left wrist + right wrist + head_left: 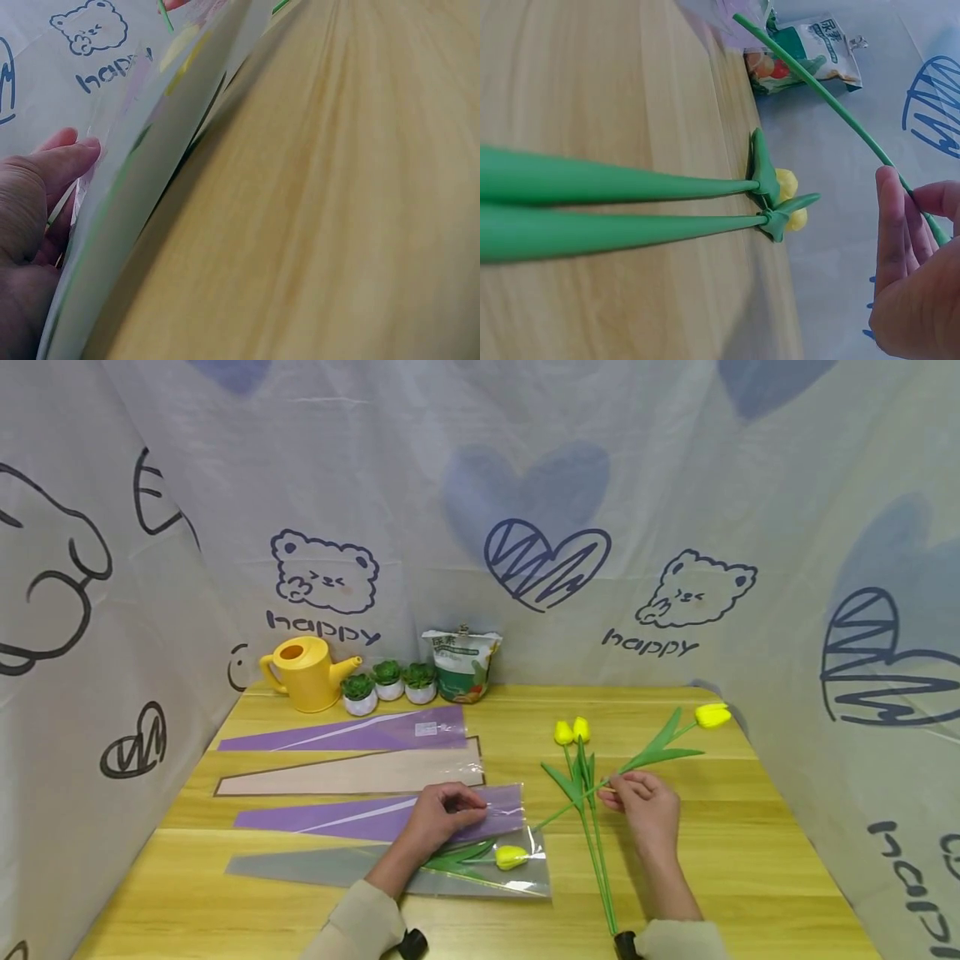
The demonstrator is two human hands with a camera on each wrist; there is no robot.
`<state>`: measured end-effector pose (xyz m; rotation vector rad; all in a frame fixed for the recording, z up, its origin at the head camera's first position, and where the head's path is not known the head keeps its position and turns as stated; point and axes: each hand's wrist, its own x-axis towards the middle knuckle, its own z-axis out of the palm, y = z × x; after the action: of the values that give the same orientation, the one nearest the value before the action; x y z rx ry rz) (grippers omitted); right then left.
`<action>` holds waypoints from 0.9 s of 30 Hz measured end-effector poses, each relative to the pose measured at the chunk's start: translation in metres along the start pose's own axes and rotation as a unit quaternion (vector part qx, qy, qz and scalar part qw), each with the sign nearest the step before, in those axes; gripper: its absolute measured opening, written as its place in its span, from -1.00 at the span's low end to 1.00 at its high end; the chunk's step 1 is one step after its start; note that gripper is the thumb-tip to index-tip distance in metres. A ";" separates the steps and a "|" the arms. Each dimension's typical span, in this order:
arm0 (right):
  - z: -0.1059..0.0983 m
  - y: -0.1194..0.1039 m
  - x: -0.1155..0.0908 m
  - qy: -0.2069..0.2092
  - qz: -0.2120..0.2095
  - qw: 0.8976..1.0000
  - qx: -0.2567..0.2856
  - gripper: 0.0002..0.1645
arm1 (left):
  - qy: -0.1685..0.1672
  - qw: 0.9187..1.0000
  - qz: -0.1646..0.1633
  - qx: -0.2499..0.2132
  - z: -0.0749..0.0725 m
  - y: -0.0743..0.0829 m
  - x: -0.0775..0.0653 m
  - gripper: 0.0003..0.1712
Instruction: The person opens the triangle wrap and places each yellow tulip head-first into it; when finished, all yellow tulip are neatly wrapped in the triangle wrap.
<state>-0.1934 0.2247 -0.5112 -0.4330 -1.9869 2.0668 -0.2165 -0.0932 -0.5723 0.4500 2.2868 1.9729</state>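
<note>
In the head view my right hand (648,806) pinches a yellow tulip (712,716) by its green stem (832,105), between thumb and fingers. Its stem end points left, by the clear mouth of a purple flower sleeve (337,817). My left hand (446,814) has thumb and fingertips together on that sleeve's film, near its wide end; the hold is partly hidden. Below it lies a grey sleeve (300,866) with another yellow tulip (512,857) in it. Two more tulips (572,732) lie beneath the held stem, to the left of my right hand.
Farther back lie a beige sleeve (337,772) and another purple sleeve (390,731). Along the back edge stand a yellow watering can (311,681), three small potted succulents (387,681) and a clipped bag (461,668). A printed curtain (420,485) surrounds the wooden table (712,860).
</note>
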 end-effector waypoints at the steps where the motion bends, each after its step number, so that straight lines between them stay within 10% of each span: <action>1: 0.000 0.000 0.000 0.002 0.000 1.000 0.005 -0.79 | 0.001 1.000 0.000 0.000 0.000 -0.001 0.000 -0.85; 27: 0.005 0.002 -0.007 0.068 -0.062 0.993 0.070 -0.85 | 0.004 1.000 -0.004 -0.004 0.000 -0.001 0.000 -0.80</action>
<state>-0.1890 0.2172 -0.5123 -0.3997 -1.7346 2.0270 -0.2164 -0.0937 -0.5737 0.4316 2.2806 1.9827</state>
